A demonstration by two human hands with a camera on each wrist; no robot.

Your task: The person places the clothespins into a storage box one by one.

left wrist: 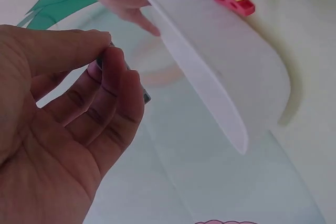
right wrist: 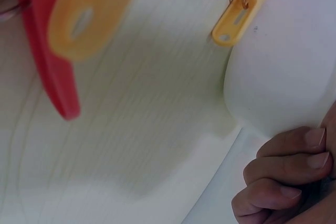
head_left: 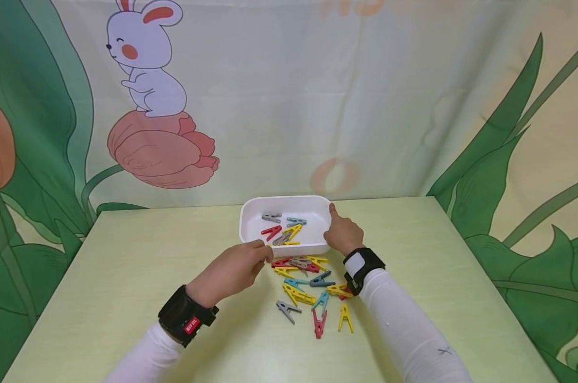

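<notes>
Over the front left corner of the white plastic tray (head_left: 250, 206), my left hand (head_left: 236, 268) pinches a small clothespin between thumb and fingertips. Only a dark grey end of this clothespin (left wrist: 147, 97) shows past the fingers; the rest is hidden. My right hand (head_left: 345, 234) holds the tray's right end, index finger stretched along the rim and the other fingers (right wrist: 278, 169) curled beside the outer wall. Inside the tray lie several clothespins, among them a red one (head_left: 271, 232), a blue one (head_left: 296, 221) and a grey one (head_left: 271, 217).
In front of the tray, a loose pile of clothespins (head_left: 298, 295) in yellow, red, blue and grey spreads over the pale table (head_left: 164, 255). A yellow clothespin (head_left: 345, 318) lies near my right forearm. Behind the table hangs a printed curtain (head_left: 270, 106).
</notes>
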